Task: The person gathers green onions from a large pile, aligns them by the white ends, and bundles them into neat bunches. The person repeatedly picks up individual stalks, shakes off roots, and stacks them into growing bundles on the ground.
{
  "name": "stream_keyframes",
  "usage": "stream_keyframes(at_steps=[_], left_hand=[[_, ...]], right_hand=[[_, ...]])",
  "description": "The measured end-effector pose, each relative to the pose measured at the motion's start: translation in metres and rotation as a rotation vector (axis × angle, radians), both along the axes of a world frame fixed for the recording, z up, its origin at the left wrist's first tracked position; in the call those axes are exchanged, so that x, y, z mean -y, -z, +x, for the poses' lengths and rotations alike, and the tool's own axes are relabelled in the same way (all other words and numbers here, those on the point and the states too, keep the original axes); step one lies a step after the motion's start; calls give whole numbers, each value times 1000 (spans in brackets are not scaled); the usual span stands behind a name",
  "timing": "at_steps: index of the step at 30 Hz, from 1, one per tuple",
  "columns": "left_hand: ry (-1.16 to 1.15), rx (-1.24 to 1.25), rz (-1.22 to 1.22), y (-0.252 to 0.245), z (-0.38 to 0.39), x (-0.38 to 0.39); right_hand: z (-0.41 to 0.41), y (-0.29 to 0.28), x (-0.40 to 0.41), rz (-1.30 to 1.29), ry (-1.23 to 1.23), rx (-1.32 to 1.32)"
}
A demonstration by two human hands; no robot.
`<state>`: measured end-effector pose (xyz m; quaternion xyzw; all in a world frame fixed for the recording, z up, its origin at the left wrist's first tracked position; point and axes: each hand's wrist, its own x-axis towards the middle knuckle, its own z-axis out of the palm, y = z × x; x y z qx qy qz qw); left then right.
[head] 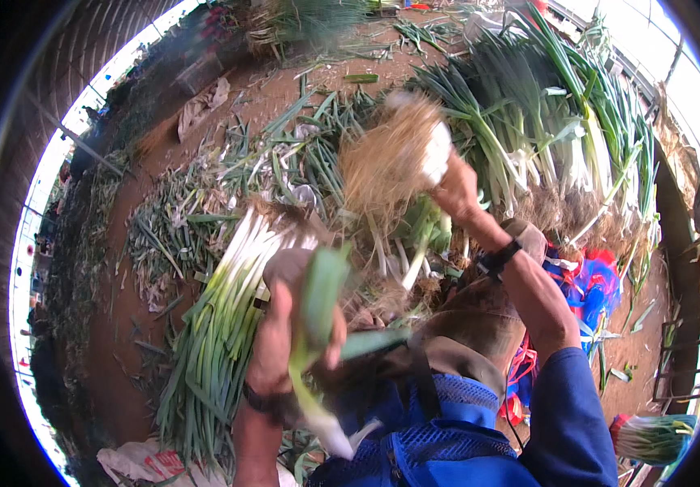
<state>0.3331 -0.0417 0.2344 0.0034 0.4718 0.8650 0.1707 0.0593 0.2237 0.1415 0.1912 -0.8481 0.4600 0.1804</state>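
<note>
My right hand (456, 185) grips a leek by its white shank (438, 152), root end raised. A thick, motion-blurred mass of brown roots (386, 158) hangs from it. Near my left knee is my left hand (277, 335), thumb and fingers apart. A green leek leaf (324, 298) with a pale lower end (332, 435) crosses in front of its palm; blur hides whether the fingers hold it. Beside that hand lies a pile of cleaned leeks (222, 316), white ends pointing away from me. Between my knees, more rooted leeks (414, 262) lie on the ground.
Untrimmed leeks (545, 140) with roots form a large heap at the right. Leaf trimmings (179, 225) cover the soil (106, 341) ahead and left. Red and blue ties (593, 289) lie by my right leg. A tied leek bundle (654, 438) and a metal rack (694, 353) are farther right.
</note>
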Motion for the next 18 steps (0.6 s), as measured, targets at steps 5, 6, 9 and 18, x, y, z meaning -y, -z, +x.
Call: stream_keyframes(at_steps=[5,6,9,18], left_hand=[[341,-93,-415,14,17,-17],[315,-341,-790,36,15,-23],[159,-599,-1165,23,-6,-32],[-398,-953,-721,-123,-151,-81]], right_hand=[[-39,-80,-50,-387,-30,93],[-35,-101,-52,-389,-42,29],[-4,-182,-49,-422,-144,74],[94,-304,-23,-548,-404,56]])
